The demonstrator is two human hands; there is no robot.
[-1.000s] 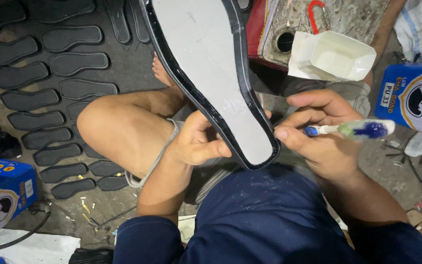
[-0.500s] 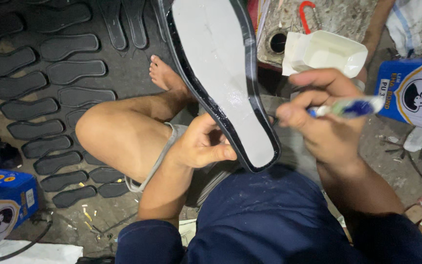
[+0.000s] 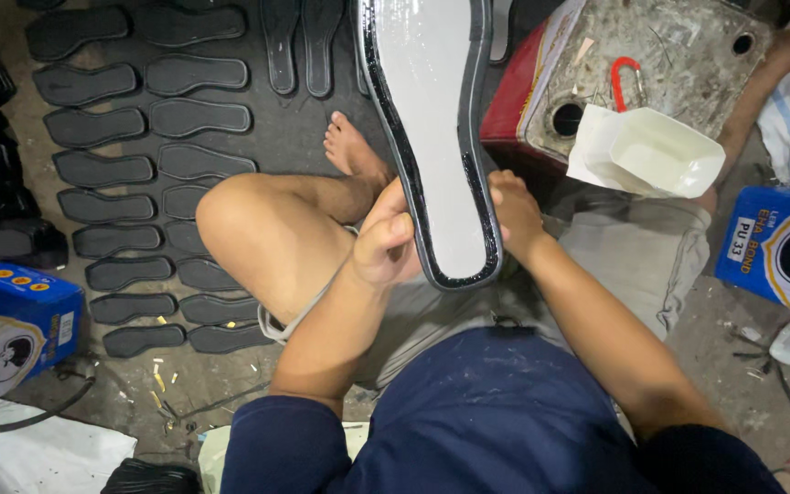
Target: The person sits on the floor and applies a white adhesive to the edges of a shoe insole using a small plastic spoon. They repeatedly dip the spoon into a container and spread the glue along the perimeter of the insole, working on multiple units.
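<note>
Head view: both hands, left hand and right hand, clamp the grey sole at centre; black soles lie upper left, a white tub upper right.

Rows of dark sole pieces cover the floor to the left, and the bent bare knee stands between them and the left hand, so a hand must lift over the leg to go that way. To the right, the red-sided stand with the white tray on it sits close beside the right hand, and the blue carton blocks the far right. Between stand and carton, the grey cloth lies low and leaves a passable gap.
</note>
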